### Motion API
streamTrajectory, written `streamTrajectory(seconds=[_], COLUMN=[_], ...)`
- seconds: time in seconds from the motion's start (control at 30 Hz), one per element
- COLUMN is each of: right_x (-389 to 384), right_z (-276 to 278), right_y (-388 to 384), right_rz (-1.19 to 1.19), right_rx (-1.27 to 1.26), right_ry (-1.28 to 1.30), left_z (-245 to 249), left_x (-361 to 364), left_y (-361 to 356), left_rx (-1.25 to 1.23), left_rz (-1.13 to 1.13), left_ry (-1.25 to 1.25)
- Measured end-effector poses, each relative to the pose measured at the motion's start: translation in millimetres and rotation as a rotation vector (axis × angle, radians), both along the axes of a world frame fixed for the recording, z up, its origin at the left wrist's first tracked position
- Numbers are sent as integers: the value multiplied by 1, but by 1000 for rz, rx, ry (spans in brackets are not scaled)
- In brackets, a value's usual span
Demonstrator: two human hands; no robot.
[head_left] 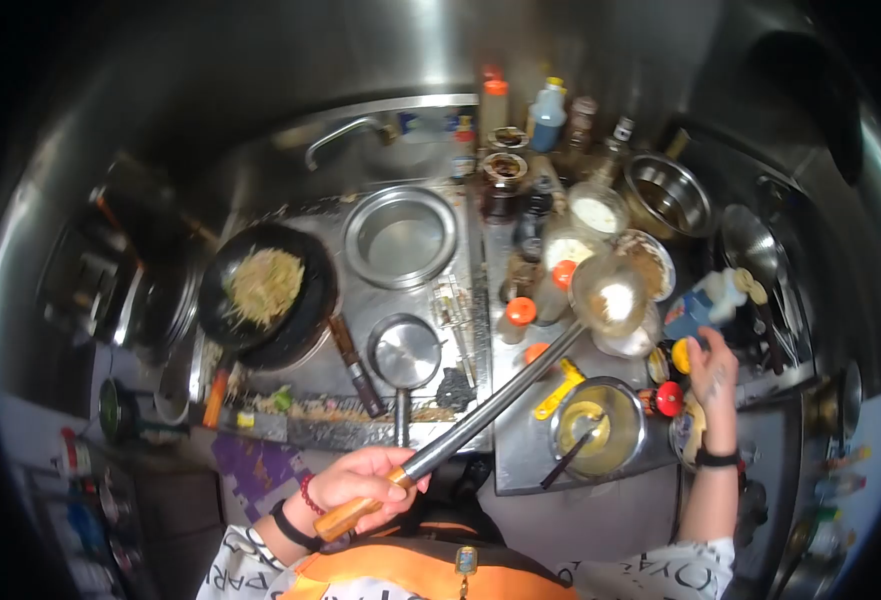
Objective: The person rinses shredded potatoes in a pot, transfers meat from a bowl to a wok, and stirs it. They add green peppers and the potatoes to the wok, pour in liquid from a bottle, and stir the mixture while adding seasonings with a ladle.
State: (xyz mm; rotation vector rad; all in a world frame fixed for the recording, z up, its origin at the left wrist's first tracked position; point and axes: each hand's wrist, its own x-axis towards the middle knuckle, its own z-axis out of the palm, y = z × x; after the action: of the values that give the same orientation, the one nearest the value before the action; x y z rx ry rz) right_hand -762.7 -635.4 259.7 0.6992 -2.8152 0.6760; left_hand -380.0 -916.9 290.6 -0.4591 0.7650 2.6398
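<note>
My left hand (365, 485) is wrapped round the wooden handle of a long metal ladle (608, 295), whose round bowl hangs over the seasoning containers on the right. At the right, my right hand (712, 368) has its fingers around or against a yellow cap (681, 356); whether it grips the cap is hard to tell. Beside that hand are a red cap (669, 399) and a bottle of blue liquid (695, 310). Pale shredded food lies in a black wok (218, 318) on the stove at the left.
A large round pot (400, 237) and a small saucepan (404, 351) stand mid-stove. A metal bowl of yellowish liquid (622, 432) with a dark-handled utensil sits front right. Farther back are sauce bottles, a steel pot (667, 194) and a faucet (345, 128).
</note>
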Motion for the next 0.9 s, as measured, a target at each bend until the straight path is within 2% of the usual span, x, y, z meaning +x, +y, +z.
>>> streamTrajectory(seconds=[0.03, 0.1, 0.17, 0.2, 0.23, 0.3, 0.37, 0.4, 0.43, 0.47, 0.5, 0.57, 0.6, 0.63, 0.67, 0.7, 0.73, 0.77, 0.8, 0.83, 0.87, 0.9], right_x=[27, 89, 153, 191, 222, 314, 383, 390, 393, 402, 407, 403, 396, 391, 387, 399, 402, 405, 409, 410, 420, 431], right_z=[26, 64, 54, 47, 31, 8, 16, -4, -26, -27, -32, -70, -88, -108, -136, -105, -97, -92, -90, -114, -110, -107], right_y=[-10, -39, -69, -93, -111, -176, -233, -246, -259, -276, -291, -318, -335, -349, -362, -376, -385, -392, -398, -403, -412, -418], right_rz=[52, 264, 405, 491, 672, 834, 360, 502, 640, 577, 477, 568, 667, 734, 705, 747, 717, 684, 645, 673, 727, 784], right_rx=[-83, -94, -323, -346, -279, -745, -938, -920, -904, -858, -829, -447, -194, 54, -89, 18, -9, -36, -20, -81, -22, 42], right_ry=[-139, -303, -684, -835, -949, -1286, -1812, -1790, -1768, -1619, -1619, -1267, -963, -656, -718, -426, -452, -480, -506, -402, -405, -410], left_z=[-1, 1, -14, -30, -44, -55, -45, -78, -86, -93, -97, -92, -98, -114, -135, -154, -168, -176, -184, -192, -194, -196], left_x=[11, 30, 42, 46, 47, 53, 81, 83, 103, 126, 150, 211, 232, 252, 269, 279, 284, 285, 284, 281, 270, 260], left_y=[-5, -16, -21, -24, -30, -41, -75, -81, -108, -125, -141, -191, -204, -213, -217, -222, -231, -234, -240, -241, -245, -253], left_rx=[-12, -22, -54, -169, -287, -340, -419, -541, -1002, -1334, -1663, -2149, -2149, -1685, -1218, -755, -303, -290, -167, -39, 231, 364], left_rz=[32, 118, 244, 318, 380, 465, 154, 391, 272, 491, 713, 788, 801, 850, 861, 846, 804, 800, 788, 773, 816, 858], left_ry=[45, 106, 237, 286, 339, 428, 122, 367, 329, 314, 285, -63, -60, -134, -195, -238, -261, -200, -101, -6, -4, -37])
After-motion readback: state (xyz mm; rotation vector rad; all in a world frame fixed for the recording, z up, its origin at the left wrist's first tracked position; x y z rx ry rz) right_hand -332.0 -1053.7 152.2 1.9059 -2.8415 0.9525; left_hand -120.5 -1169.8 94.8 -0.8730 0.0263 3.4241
